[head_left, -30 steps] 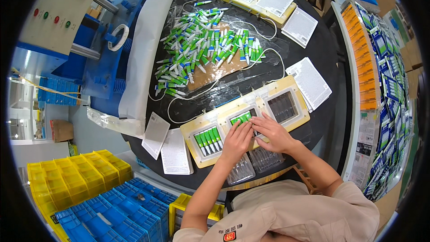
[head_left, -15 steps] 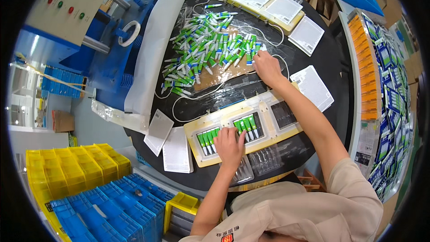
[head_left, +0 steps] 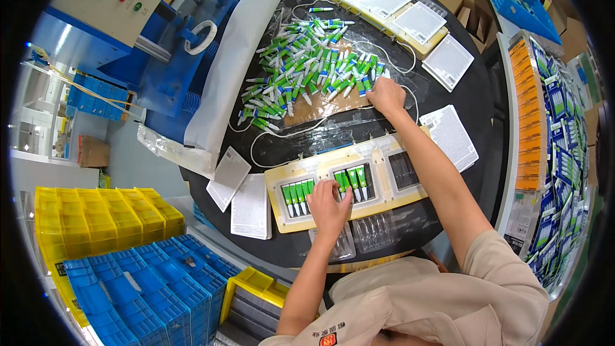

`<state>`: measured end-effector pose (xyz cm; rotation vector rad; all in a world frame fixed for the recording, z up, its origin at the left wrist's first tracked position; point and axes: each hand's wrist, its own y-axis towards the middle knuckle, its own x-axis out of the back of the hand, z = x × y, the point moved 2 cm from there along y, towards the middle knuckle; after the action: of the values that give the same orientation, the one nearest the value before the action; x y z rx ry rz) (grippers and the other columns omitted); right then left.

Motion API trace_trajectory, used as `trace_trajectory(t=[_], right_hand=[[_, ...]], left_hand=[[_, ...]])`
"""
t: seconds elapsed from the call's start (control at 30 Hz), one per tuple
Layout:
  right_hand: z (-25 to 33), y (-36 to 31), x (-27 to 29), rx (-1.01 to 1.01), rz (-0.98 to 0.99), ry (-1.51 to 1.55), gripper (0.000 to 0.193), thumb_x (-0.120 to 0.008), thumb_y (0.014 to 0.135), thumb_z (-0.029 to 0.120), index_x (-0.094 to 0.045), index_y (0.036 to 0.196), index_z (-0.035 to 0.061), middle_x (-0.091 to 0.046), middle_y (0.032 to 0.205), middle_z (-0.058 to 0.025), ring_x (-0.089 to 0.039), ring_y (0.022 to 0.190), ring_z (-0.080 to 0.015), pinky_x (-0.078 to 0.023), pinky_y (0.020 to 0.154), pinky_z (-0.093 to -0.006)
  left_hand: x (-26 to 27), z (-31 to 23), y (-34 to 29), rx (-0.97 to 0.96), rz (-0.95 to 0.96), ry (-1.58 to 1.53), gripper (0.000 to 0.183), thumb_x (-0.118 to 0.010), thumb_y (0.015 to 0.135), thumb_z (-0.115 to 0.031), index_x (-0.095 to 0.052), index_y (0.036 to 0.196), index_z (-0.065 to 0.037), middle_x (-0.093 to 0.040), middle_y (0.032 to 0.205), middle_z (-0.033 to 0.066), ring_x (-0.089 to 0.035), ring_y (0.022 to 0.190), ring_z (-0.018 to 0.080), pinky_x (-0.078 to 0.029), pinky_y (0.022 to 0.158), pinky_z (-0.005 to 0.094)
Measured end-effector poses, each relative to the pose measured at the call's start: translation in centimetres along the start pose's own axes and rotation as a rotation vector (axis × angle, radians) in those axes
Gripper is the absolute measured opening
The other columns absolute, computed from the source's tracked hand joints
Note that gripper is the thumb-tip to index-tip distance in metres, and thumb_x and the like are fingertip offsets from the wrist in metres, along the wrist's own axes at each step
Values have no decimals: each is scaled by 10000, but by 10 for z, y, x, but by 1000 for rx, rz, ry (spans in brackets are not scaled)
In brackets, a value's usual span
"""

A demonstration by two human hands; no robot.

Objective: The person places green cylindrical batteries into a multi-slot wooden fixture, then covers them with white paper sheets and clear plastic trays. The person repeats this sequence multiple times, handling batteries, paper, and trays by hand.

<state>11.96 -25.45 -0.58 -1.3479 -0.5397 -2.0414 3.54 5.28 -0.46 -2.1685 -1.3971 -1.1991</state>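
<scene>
Left hand (head_left: 328, 204), fingers spread flat, presses the cream rectangular plastic tray (head_left: 351, 182) lying long-axis left-right on the black round desk (head_left: 487, 99). Its small green-and-white tubes (head_left: 353, 182) point away. Right hand (head_left: 386, 95) curls closed, fingers down, on the loose tube pile (head_left: 307, 70).

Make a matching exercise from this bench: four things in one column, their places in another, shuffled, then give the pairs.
1. left hand
2. right hand
3. loose tube pile
4. yellow crates

A. at the near right edge of the pile
B. on the cream tray of slots
C. off the black table, lower left
D. far middle of the table

Pairs: 1-B, 2-A, 3-D, 4-C
</scene>
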Motion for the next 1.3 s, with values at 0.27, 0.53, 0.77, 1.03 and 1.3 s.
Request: trace_trajectory(t=[0.27,0.53,0.77,1.03,1.3], right_hand=[[-34,-111,53,167,-73,530,221,-729,866,180,-757,1005,11,-741,880,-167,-710,751,-302,-550,686,-372],[-35,-246,58,393,-205,587,250,-762,793,-68,-739,1036,-14,-697,961,-152,-686,816,-286,-565,663,-346],[-16,-251,32,548,-382,336,238,-732,782,-44,-715,1018,-25,-684,979,-125,-669,841,-293,-564,700,-365],[-21,-261,21,755,-295,173,247,-687,796,11,-695,1026,-80,-669,1093,-158,-653,947,-294,-558,788,-370],[-16,-260,23,706,-85,263,304,-707,823,81,-698,1103,-39,-674,1190,-137,-622,1125,-290,-456,1054,-470]], left_hand=[[0,-4,-4,-156,-76,36,337,-817,801,-208,-643,1060,-84,-610,978,70,-589,926,272,-409,829,415],[-2,-12,-10,-493,140,49,458,-711,929,-213,-599,1347,-64,-586,1412,118,-526,1329,299,-350,1144,505],[-6,-10,-10,-572,266,133,512,-638,985,-310,-559,1416,-44,-519,1508,105,-427,1443,287,-265,1210,554],[-12,-4,-12,-572,252,122,483,-641,979,-268,-575,1396,-34,-526,1500,116,-436,1436,288,-263,1210,557],[-7,-7,-9,-548,312,132,495,-605,960,-171,-538,1421,-5,-520,1502,124,-435,1439,280,-248,1217,561]])
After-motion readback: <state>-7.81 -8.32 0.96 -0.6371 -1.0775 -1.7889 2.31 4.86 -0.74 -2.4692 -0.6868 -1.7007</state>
